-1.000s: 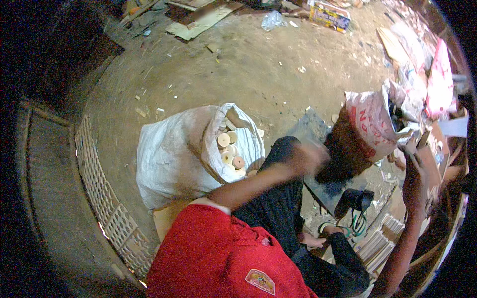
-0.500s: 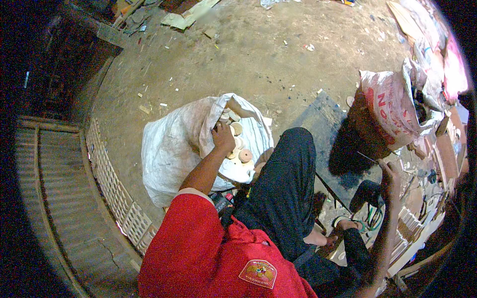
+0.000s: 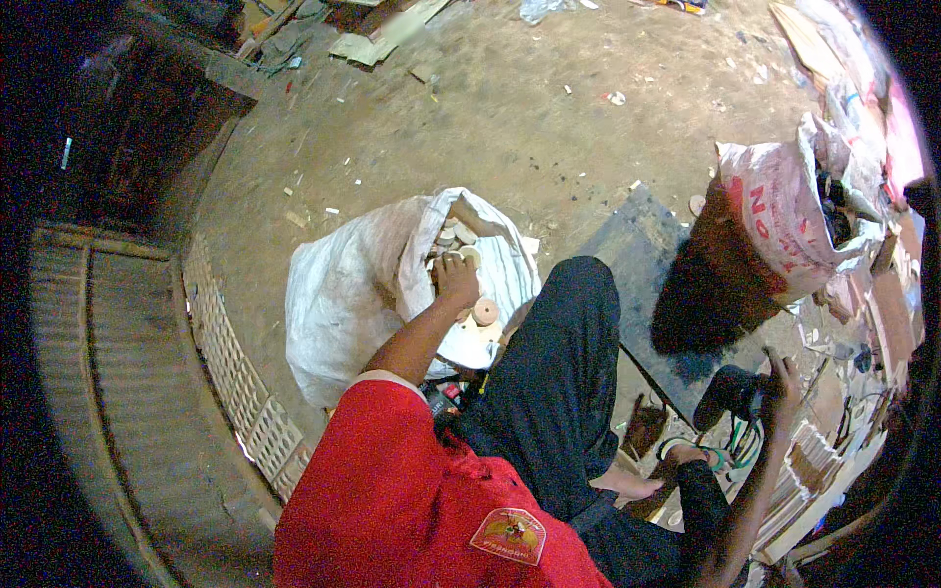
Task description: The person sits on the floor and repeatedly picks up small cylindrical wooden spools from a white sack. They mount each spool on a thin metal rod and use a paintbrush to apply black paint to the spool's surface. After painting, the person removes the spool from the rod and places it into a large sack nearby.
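A white woven sack [image 3: 338, 299] lies with its mouth open by my left knee. Pale wooden discs [image 3: 465, 235] fill its opening, and a browner disc with a centre hole [image 3: 484, 312] sits nearest me. Inside the mouth, my left hand [image 3: 457, 279] is closed with curled fingers over a pale disc; its fingertips are partly hidden. Out to the right, my right hand [image 3: 781, 380] is raised beside a dark rounded object [image 3: 727, 397]. Its fingers look closed, but what they hold is too small and dim to make out.
A printed sack [image 3: 769, 211] stands at the right, beyond a dark flat board [image 3: 637, 245] on the dirt floor. Scrap boards [image 3: 809, 451] and offcuts crowd the right side. A perforated strip [image 3: 230, 343] and corrugated sheet [image 3: 127, 392] run along the left.
My left hand has shifted slightly right and closer over the discs. My right hand has lowered, and the thin stick-like tool that showed in it is no longer visible.
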The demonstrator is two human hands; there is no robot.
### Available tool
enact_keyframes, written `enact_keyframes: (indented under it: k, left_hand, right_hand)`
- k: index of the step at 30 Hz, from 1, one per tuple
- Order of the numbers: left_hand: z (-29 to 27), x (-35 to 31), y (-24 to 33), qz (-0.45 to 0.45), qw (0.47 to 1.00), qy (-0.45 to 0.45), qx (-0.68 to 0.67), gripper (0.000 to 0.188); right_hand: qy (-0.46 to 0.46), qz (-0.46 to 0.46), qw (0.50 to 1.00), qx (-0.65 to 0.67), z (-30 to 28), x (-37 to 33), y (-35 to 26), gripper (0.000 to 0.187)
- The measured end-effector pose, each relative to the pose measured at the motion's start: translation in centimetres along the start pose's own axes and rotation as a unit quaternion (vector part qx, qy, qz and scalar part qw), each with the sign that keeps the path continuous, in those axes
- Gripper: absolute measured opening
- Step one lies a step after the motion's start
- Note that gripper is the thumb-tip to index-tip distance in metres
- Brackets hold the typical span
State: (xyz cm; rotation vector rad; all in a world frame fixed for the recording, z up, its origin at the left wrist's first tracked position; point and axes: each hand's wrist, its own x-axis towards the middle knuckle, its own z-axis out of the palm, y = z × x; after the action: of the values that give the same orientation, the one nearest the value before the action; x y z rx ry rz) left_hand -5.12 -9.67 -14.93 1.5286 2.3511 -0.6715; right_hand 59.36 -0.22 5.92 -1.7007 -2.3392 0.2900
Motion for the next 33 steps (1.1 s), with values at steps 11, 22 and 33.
enact_keyframes:
  k: [11, 22, 33]
  left_hand:
    - [-1.2, 2.4, -0.4, -0.122, 0.981, -0.06, -0.139, 0.104]
    - [-2.4, -1.8, 0.2, 0.161, 0.98, -0.074, -0.087, 0.081]
    - [1.2, 0.2, -2.9, -0.064, 0.827, 0.002, -0.559, 0.056]
  right_hand:
    - [0.023, -0.01, 0.996, 0.091, -0.4, -1.2, -1.1, 0.057]
    - [-0.028, 0.039, 0.995, 0.089, -0.4, -0.2, -1.5, 0.047]
    - [-0.006, 0.035, 0.985, 0.169, 0.1, -1.0, -0.3, 0.044]
